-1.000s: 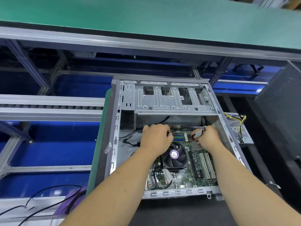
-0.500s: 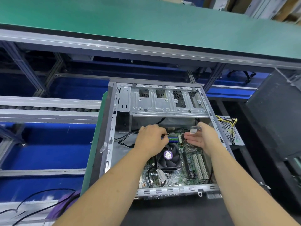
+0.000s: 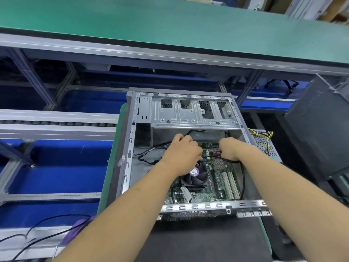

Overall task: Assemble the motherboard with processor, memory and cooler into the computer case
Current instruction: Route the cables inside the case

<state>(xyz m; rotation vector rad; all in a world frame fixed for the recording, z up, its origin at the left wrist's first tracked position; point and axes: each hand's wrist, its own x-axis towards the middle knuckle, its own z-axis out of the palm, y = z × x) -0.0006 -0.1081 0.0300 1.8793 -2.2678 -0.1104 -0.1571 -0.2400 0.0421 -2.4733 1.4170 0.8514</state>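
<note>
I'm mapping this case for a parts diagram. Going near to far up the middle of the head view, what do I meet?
Case rear rail → motherboard → cooler fan → left hand → drive bay plate → green belt.

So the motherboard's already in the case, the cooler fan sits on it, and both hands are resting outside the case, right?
Not quite. The head view shows both hands, left and right, inside the case, working over the motherboard beyond the cooler fan. The rest holds.

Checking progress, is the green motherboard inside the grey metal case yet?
Inside: green motherboard lies flat within the grey metal case.
</note>
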